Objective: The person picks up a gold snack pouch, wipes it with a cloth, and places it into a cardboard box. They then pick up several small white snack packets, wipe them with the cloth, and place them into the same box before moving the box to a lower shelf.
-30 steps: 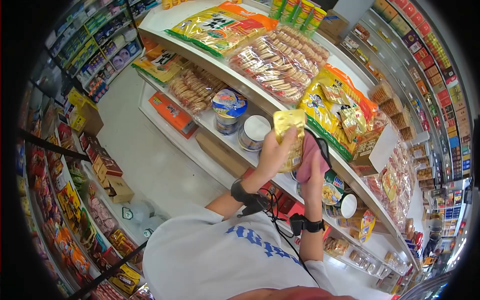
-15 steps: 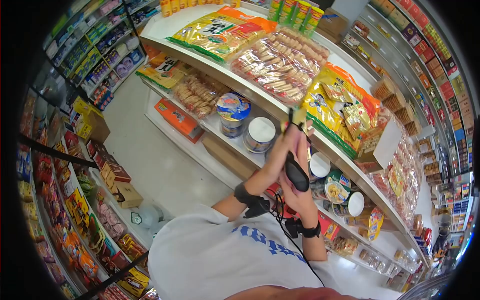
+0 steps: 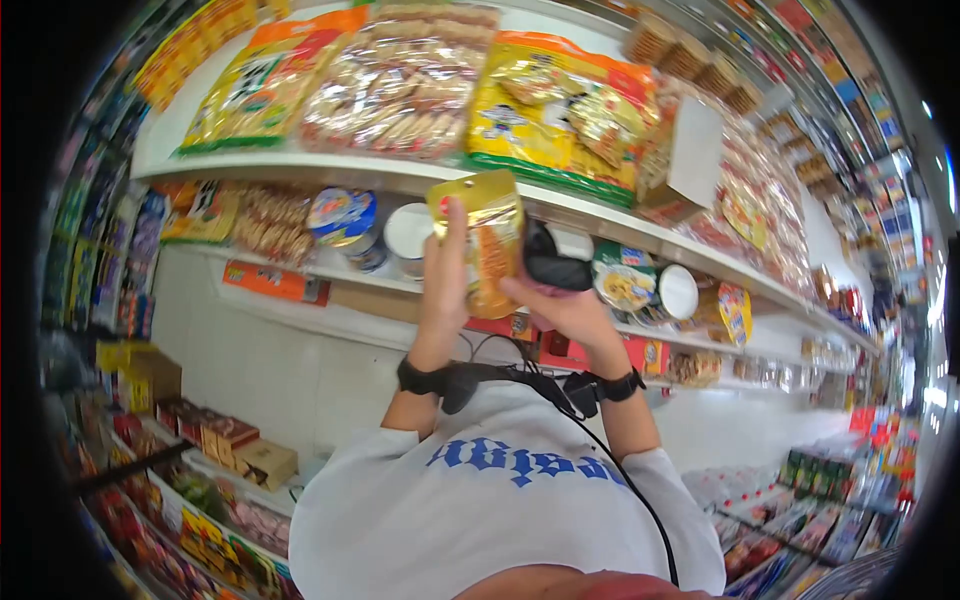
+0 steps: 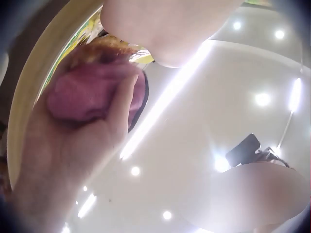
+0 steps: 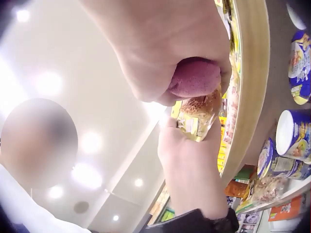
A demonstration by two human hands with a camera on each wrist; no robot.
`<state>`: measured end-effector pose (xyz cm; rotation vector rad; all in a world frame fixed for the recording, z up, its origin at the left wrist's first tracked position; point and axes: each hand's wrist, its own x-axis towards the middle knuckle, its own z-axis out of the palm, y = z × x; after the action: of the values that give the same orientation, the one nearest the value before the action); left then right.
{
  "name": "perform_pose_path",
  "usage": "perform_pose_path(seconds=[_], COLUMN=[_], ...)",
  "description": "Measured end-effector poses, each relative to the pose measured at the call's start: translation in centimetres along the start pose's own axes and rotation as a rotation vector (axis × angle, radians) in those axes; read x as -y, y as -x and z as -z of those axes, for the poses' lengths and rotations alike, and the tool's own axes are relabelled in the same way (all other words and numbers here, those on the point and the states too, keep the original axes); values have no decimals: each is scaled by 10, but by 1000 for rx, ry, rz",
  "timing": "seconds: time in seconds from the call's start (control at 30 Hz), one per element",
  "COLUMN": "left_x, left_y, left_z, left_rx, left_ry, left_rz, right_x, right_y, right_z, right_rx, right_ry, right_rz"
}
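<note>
I hold a gold snack packet (image 3: 487,235) upright in front of the middle shelf. My left hand (image 3: 447,275) grips its left side, thumb on the front. My right hand (image 3: 560,305) is at its lower right edge and holds a pink cloth with a dark edge (image 3: 548,265) bunched in its fingers. The right wrist view shows the pink cloth (image 5: 194,77) pressed against the top of the packet (image 5: 197,116), with the left hand (image 5: 187,160) below it. In the left wrist view the right hand (image 4: 73,145) curls round the cloth (image 4: 87,92).
The white shelf edge (image 3: 350,172) runs just behind the packet. Large cracker bags (image 3: 400,70) and a yellow bag (image 3: 560,100) lie on the shelf above. Round tubs (image 3: 345,220) (image 3: 625,280) stand on the shelf behind. Low racks of goods (image 3: 200,430) line the aisle at left.
The packet, edge-on between both hands half a second ago, now faces me again and is raised higher. My head has turned, so the shelves sit level across the view.
</note>
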<state>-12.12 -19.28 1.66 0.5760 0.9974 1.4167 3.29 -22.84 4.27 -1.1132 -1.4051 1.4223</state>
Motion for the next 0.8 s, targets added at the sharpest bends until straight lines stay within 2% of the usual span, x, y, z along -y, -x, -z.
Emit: perform_pose_path(seconds=[0.03,0.07,0.13,0.17,0.2,0.23,0.27,0.33,0.37,0.4,0.47,0.5,0.53,0.57,0.6,0.63,0.67,0.7,0.77,0.8], left_x=[-2,-4,-2,3,6,7,11,22,26,25,19,42,38,37,27,34,42,43,46,46], left_y=[1,4,9,14,17,17,16,18,25,27,19,-3,-5,2,11,8,11,12,20,26], left_z=[2,-3,-11,-17,-23,-28,-31,-38,-42,-56,-66,-46,-50,-61,-80,-74,-70,-72,-82,-87], left_rx=[96,103,128,113,95,80,188,395,351,268,248,236,254,158,65,101,123,155,223,282], left_ry=[-19,5,-125,-162,-201,-243,-173,-31,54,80,125,35,84,99,117,77,40,4,-97,-191], left_rz=[-17,-6,-178,-258,-351,-451,-361,-156,61,110,185,117,94,38,-25,-41,-59,-84,-118,-132], right_x=[0,-1,10,-9,3,16,23,19,18,14,7,13,25,31,29,18,6,0,-6,-1], right_y=[2,5,8,6,11,10,10,9,14,16,37,47,58,67,73,76,81,82,86,83], right_z=[2,5,18,32,34,39,44,40,39,38,47,54,63,70,77,88,102,114,131,131], right_rx=[12,24,1,-95,-282,-270,-260,-262,-204,-181,-37,-69,-88,-100,-341,-516,-665,-734,-697,-657], right_ry=[17,33,98,253,422,376,328,531,737,906,818,681,542,400,537,545,466,306,-2,-141], right_rz=[8,16,5,239,297,254,209,486,541,577,520,367,220,75,301,342,272,112,-161,-204])
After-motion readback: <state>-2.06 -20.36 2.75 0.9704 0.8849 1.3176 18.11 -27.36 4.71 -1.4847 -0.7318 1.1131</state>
